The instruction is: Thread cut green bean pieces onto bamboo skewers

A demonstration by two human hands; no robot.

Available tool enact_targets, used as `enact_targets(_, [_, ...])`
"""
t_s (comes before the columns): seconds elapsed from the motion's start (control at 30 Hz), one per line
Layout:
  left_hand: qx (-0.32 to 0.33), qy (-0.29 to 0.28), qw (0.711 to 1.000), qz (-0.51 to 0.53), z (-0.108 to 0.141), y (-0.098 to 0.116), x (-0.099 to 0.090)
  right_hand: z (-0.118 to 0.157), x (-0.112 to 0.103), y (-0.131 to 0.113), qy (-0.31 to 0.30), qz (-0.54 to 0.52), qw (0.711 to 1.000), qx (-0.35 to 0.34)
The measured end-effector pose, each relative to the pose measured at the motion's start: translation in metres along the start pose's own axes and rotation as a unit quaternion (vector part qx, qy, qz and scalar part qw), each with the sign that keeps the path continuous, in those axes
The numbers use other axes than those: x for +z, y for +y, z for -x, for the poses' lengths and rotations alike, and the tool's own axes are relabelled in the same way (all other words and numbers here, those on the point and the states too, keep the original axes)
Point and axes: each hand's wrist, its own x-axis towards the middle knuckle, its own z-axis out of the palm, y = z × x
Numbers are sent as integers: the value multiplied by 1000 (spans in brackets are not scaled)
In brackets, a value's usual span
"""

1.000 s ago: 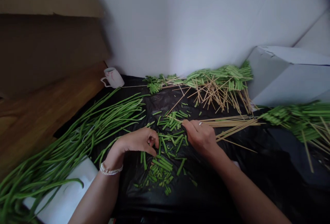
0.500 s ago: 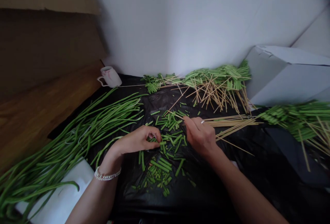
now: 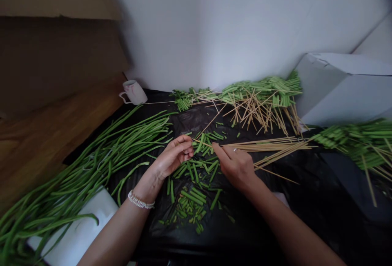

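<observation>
My left hand (image 3: 173,155) hangs curled above the cut green yardlong bean pieces (image 3: 196,172), and its fingertips hide whatever they may pinch. My right hand (image 3: 235,166) pinches a thin bamboo skewer (image 3: 202,142), whose point reaches left towards my left fingertips. A loose bundle of bamboo skewers (image 3: 272,146) lies to the right of that hand. Long uncut yardlong beans (image 3: 122,143) spread out to the left of my left wrist, which wears a pearl bracelet (image 3: 141,200).
Black plastic sheeting (image 3: 245,217) covers the work surface. Heaps of skewered bean pieces (image 3: 260,94) (image 3: 352,143) lie at the back and right. A white mug (image 3: 133,92) stands at the back left, beside a wooden surface (image 3: 45,135), a white wall and a white box (image 3: 339,90).
My left hand has lifted and turned, moving up and slightly left above the bean pieces. My right hand has moved slightly left, and a skewer now shows in its fingers pointing left.
</observation>
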Motion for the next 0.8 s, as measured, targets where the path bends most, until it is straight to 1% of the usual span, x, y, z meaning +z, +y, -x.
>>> enact_targets(0.1, [10, 9, 1000, 9, -2, -4, -5, 0, -1, 0, -1, -3, 1000, 4])
enact_targets(0.2, [19, 30, 998, 55, -3, -6, -7, 0, -1, 0, 3, -7, 1000, 6])
enact_targets(0.27, [11, 55, 994, 95, -4, -4, -6, -1, -2, 0, 6, -5, 1000, 5])
enact_targets(0.33, [-7, 65, 988, 138, -4, -2, -4, -1, -2, 0, 8, -3, 1000, 6])
enact_targets(0.43, [-46, 46, 977, 201, -4, 0, -2, -2, -1, 0, 9, -3, 1000, 5])
enact_targets(0.5, [-60, 28, 972, 226, -3, -1, -1, -1, -1, 0, 8, -4, 1000, 6])
enact_targets(0.57, [-57, 12, 975, 216, -3, -3, 0, -1, -1, 0, 5, -3, 1000, 8])
enact_targets(0.67, [-37, 4, 989, 143, -2, -8, 4, -1, -1, -1, 1, -1, 1000, 8])
enact_targets(0.73, [-18, 17, 997, 78, -1, -11, 9, -1, -1, -2, -2, 2, 1000, 4])
enact_targets(0.8, [3, 47, 998, 30, -1, -13, 13, -1, 0, -3, -4, 0, 1000, -5])
